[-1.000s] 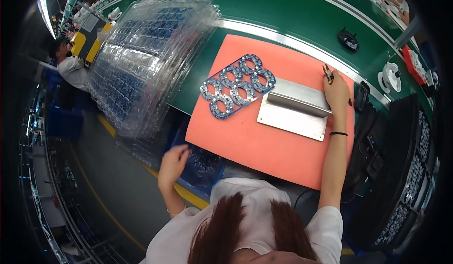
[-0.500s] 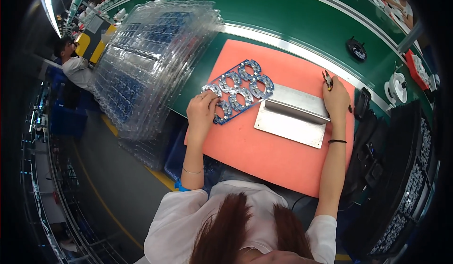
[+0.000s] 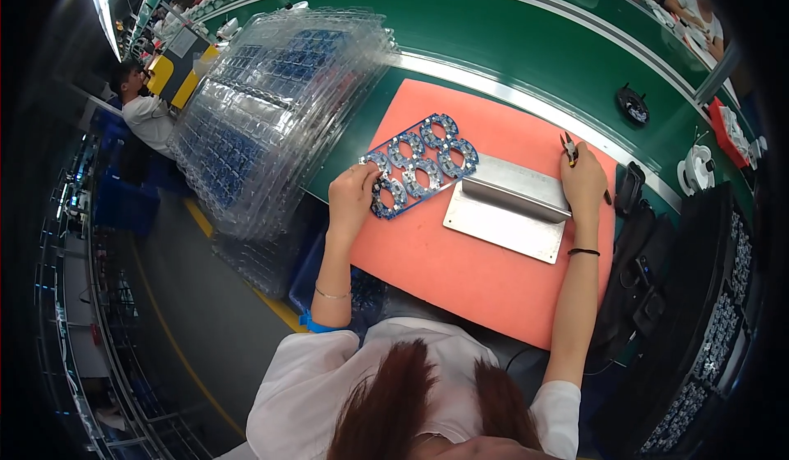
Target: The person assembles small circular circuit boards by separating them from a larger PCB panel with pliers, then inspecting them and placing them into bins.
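Observation:
My left hand (image 3: 352,195) pinches the near left corner of a blue panel of ring-shaped circuit boards (image 3: 422,177). The panel lies slanted, its right edge against a bent metal plate with an upright ridge (image 3: 507,220). In my right hand (image 3: 585,182) is a pair of pliers or cutters (image 3: 569,149), jaws pointing away from me and slightly parted. That hand is closed round the handles just past the plate's right end. Under all of this lies a salmon-pink foam mat (image 3: 460,269).
A tall pile of clear plastic trays (image 3: 275,115) with blue boards stands left of the mat. At right are a black rack of boards (image 3: 707,337) and a dark cable bundle (image 3: 637,271). A black ring part (image 3: 632,104) lies on the green bench (image 3: 509,41). Another person (image 3: 148,115) is at far left.
The view has shifted a little. My left hand still holds the panel's corner, and the panel seems to have tilted slightly. The right hand keeps the tool in almost the same place.

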